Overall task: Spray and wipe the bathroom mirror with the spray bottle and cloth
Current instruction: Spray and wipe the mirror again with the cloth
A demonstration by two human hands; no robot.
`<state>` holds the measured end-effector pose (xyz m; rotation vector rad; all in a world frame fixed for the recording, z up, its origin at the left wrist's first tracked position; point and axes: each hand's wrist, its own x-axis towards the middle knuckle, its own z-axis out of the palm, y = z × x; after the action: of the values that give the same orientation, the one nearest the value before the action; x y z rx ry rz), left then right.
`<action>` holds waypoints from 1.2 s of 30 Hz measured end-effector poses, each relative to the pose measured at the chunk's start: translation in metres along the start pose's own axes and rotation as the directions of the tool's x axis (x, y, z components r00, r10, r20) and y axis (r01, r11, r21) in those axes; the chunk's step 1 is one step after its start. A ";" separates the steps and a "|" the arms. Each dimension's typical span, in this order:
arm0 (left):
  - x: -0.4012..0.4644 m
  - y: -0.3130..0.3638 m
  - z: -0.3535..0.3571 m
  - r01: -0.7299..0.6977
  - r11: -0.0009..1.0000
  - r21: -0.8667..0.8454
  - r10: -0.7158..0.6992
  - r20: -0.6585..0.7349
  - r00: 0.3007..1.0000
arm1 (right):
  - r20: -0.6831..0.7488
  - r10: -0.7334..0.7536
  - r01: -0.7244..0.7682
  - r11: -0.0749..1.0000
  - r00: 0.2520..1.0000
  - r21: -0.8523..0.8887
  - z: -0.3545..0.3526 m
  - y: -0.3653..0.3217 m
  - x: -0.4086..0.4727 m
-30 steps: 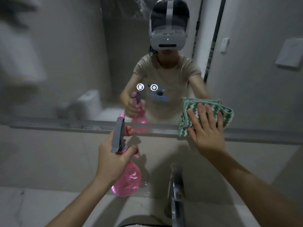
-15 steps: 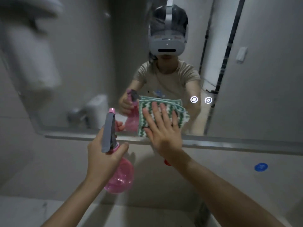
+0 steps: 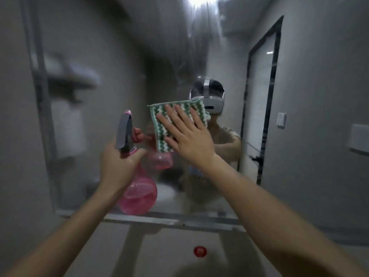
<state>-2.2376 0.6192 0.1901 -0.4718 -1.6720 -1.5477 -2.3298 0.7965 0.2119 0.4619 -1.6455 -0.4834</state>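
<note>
The bathroom mirror (image 3: pixel 119 56) fills most of the view, blurred and streaked near the top. My right hand (image 3: pixel 187 134) presses a green-and-white zigzag cloth (image 3: pixel 161 124) flat against the glass with straight fingers. My left hand (image 3: pixel 117 164) grips the neck of a pink spray bottle (image 3: pixel 137 194) with a grey trigger head, held upright just left of the cloth and in front of the mirror. The reflection shows a person with a headset behind the cloth.
The mirror's metal lower ledge (image 3: pixel 159 218) runs across below the hands. A red round mark (image 3: pixel 199 251) sits on the wall under it. A shelf with pale items (image 3: pixel 67 76) and a dark-framed door (image 3: pixel 263 96) appear in the reflection.
My right hand has slid the cloth leftward, then up the glass from near the lower ledge. The view has tilted upward. My left hand still grips the bottle.
</note>
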 end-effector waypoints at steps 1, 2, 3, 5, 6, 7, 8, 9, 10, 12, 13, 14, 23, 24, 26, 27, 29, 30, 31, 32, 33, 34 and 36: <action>0.005 0.010 0.007 -0.018 1.000 -0.008 0.018 -0.006 1.000 | -0.004 0.011 -0.011 1.000 1.000 -0.018 -0.004 0.016 -0.001; 0.009 0.019 0.015 -0.032 0.999 -0.017 0.031 -0.006 0.999 | -0.008 0.027 -0.027 0.999 1.000 -0.039 -0.007 0.033 -0.003; 0.012 0.026 0.024 -0.049 0.999 -0.020 0.049 -0.006 0.999 | -0.010 0.048 -0.048 0.997 0.999 -0.058 -0.010 0.049 -0.008; 0.015 0.038 0.044 -0.087 0.996 -0.034 0.087 -0.006 0.996 | -0.017 0.096 -0.097 0.992 0.995 -0.083 -0.017 0.082 -0.022; 0.014 0.043 0.055 -0.095 0.994 -0.057 0.095 -0.003 0.995 | -0.024 0.117 -0.118 0.989 0.993 -0.093 -0.020 0.098 -0.030; 0.013 0.047 0.065 -0.096 0.992 -0.077 0.096 -0.001 0.995 | -0.030 0.136 -0.138 0.985 0.990 -0.106 -0.023 0.113 -0.040; 0.011 0.050 0.074 -0.092 0.992 -0.091 0.093 0.007 0.996 | -0.033 0.159 -0.162 0.979 0.987 -0.120 -0.027 0.128 -0.051; 0.008 0.050 0.082 -0.090 0.991 -0.097 0.092 0.016 0.996 | -0.032 0.185 -0.188 0.973 0.982 -0.133 -0.031 0.143 -0.064; 0.004 0.051 0.089 -0.085 0.991 -0.100 0.088 0.032 0.996 | -0.026 0.213 -0.215 0.967 0.977 -0.140 -0.036 0.157 -0.077; -0.004 0.049 0.098 -0.067 0.995 -0.079 0.072 0.065 0.995 | 0.012 0.272 -0.268 0.955 0.962 -0.130 -0.045 0.180 -0.101; -0.007 0.048 0.100 -0.059 0.997 -0.058 0.063 0.076 0.995 | 0.040 0.300 -0.293 0.948 0.953 -0.122 -0.049 0.187 -0.111; -0.010 0.047 0.102 -0.058 0.998 -0.040 0.061 0.089 0.994 | 0.062 0.328 -0.320 0.940 0.943 -0.117 -0.052 0.190 -0.117; 0.014 0.042 0.059 -0.083 0.996 -0.015 0.084 0.079 0.993 | -0.044 0.481 -0.483 0.875 0.876 -0.044 -0.035 0.125 -0.058; 0.018 0.041 0.049 -0.080 0.997 -0.018 0.081 0.073 0.994 | -0.050 0.455 -0.457 0.889 0.889 -0.039 -0.031 0.113 -0.043; 0.025 0.035 0.027 -0.087 0.996 -0.020 0.088 0.059 0.994 | -0.049 0.434 -0.435 0.900 0.900 -0.032 -0.023 0.091 -0.013; 0.027 0.032 0.015 -0.095 0.995 -0.023 0.096 0.052 0.994 | -0.040 0.435 -0.436 0.899 0.900 -0.032 -0.020 0.079 0.001; 0.031 0.022 -0.012 -0.095 0.995 -0.042 0.096 0.038 0.995 | -0.008 0.422 -0.422 0.905 0.906 -0.044 -0.012 0.055 0.027; 0.033 0.016 -0.025 -0.084 0.995 -0.049 0.085 0.025 0.996 | 0.010 0.405 -0.404 0.914 0.914 -0.048 -0.009 0.042 0.039; 0.035 0.010 -0.036 -0.065 0.996 -0.053 0.066 0.014 0.998 | 0.020 0.385 -0.384 0.922 0.923 -0.048 -0.004 0.029 0.051; 0.036 0.004 -0.046 -0.044 0.998 -0.052 0.045 0.004 0.999 | 0.025 0.365 -0.363 0.930 0.931 -0.046 0.000 0.017 0.061; 0.037 -0.002 -0.055 -0.026 0.999 -0.048 0.026 -0.005 1.000 | 0.029 0.346 -0.344 0.938 0.938 -0.043 0.003 0.005 0.071; 0.037 -0.007 -0.064 -0.019 0.999 -0.044 0.019 -0.014 1.000 | 0.025 0.328 -0.327 0.944 0.944 -0.041 0.006 -0.006 0.078; 0.034 -0.015 -0.077 -0.025 0.999 -0.038 0.024 -0.035 0.999 | 0.000 0.298 -0.298 0.953 0.955 -0.048 0.011 -0.023 0.088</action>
<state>-2.2470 0.5348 0.2010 -0.4809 -1.6068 -1.5641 -2.3507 0.7291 0.2706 0.1707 -1.6720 -0.2975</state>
